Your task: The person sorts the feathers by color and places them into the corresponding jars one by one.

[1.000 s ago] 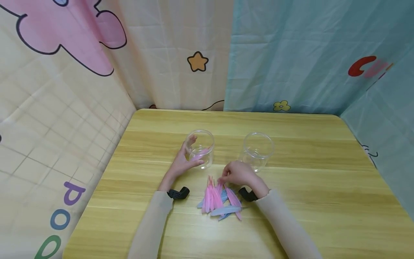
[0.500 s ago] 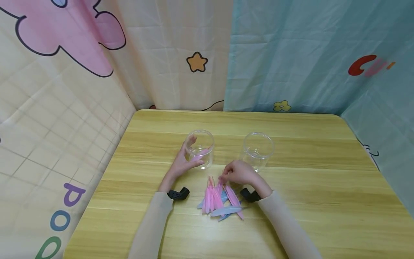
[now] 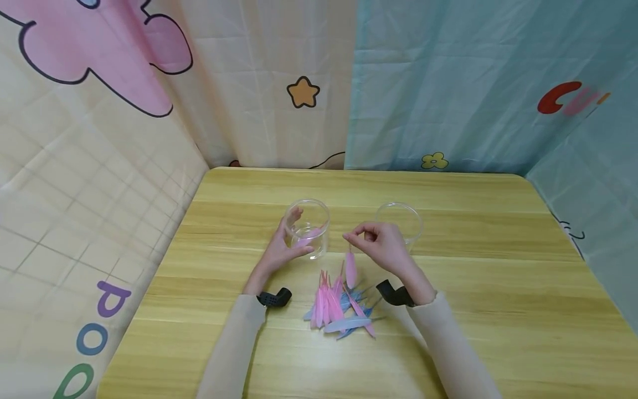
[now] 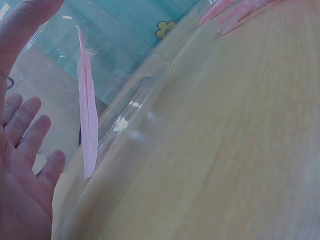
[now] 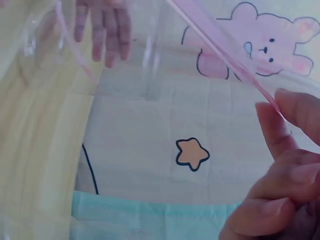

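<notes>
My left hand [image 3: 280, 252] rests at the side of a clear cup [image 3: 324, 246], its thumb in front and its spread, fairly straight fingers behind. A pink feather [image 4: 87, 115] leans inside that cup. My right hand [image 3: 384, 246] pinches another pink feather [image 3: 351, 270] by its quill between thumb and index finger; in the head view it hangs down, vane lowest. Below it lies a pile of pink feathers [image 3: 321, 310] and blue feathers [image 3: 349, 324]. A second clear cup [image 3: 418, 224] stands partly hidden behind my right hand.
The wooden table [image 3: 498, 288] extends to both sides of the cups and feathers. Printed curtains [image 3: 269, 111] hang along its back edge and sides. Black wrist cameras [image 3: 275, 298] sit at both wrists.
My right hand has risen from the pile and moved slightly right, lifting a pink feather out by its quill. The left hand and its cup stay in place.
</notes>
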The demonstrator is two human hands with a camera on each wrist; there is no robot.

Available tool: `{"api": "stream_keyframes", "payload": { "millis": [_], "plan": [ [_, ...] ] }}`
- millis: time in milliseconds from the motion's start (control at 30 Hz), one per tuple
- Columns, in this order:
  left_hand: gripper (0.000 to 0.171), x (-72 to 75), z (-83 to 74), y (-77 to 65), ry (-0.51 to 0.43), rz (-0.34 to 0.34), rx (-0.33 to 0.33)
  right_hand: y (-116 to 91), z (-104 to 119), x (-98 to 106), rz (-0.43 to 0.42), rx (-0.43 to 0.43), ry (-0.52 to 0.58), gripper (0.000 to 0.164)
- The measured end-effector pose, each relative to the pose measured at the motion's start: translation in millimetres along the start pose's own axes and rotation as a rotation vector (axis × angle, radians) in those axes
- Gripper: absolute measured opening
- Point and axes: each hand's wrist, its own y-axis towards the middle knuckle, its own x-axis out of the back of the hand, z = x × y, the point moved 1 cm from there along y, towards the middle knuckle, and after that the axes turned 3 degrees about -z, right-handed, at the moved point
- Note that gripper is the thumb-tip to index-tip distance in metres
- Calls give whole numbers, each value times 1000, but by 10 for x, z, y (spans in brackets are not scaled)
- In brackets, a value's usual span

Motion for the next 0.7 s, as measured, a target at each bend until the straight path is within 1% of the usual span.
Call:
{"api": "stream_keyframes", "payload": {
  "millis": [100,233,300,400,467,500,567,633,700],
  "plan": [
    [102,6,-6,-3,1,-2,3,80,94,63,-105,31,95,17],
    [100,10,-57,-17,7,4,31,222,213,112,-234,78,174,16],
    [100,12,-134,-30,0,12,28,278,335,135,-295,97,191,15],
    [99,12,-261,-47,-11,21,5,354,512,146,-383,140,213,13],
    [98,10,-302,-54,-27,26,-13,402,605,122,-433,178,221,11],
    [98,8,-299,-56,-28,26,-16,444,580,84,-456,202,232,10],
    [99,6,-239,-49,-23,21,-11,523,515,-13,-483,237,246,11],
    [99,2,-147,-38,-17,18,-3,594,419,-132,-498,259,250,12],
    [100,1,-67,-22,-8,12,0,653,313,-258,-490,264,255,14]
  ]
}}
